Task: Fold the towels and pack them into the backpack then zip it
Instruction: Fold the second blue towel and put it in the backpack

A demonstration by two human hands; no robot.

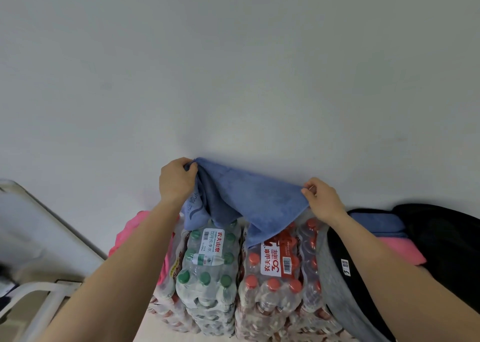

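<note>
Backpack (pixel 446 237), black and open beside the right hand (pixel 324 198), holds a folded blue towel (pixel 376 223) and a pink towel (pixel 400 250). The left hand (pixel 176 180) grips and the right hand pinches the top corners of a spread blue towel (pixel 249 198), which hangs between them over bottle packs (pixel 207 263).

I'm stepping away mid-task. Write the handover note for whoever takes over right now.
Left hand grips one top corner of the blue towel, right hand pinches the other.
The towel hangs over the bottle packs, not yet folded.
Backpack at right is open and holds a folded blue one and a pink one.
Another pink towel lies beside the left arm.
Left to do: fold both, pack, zip.
</note>
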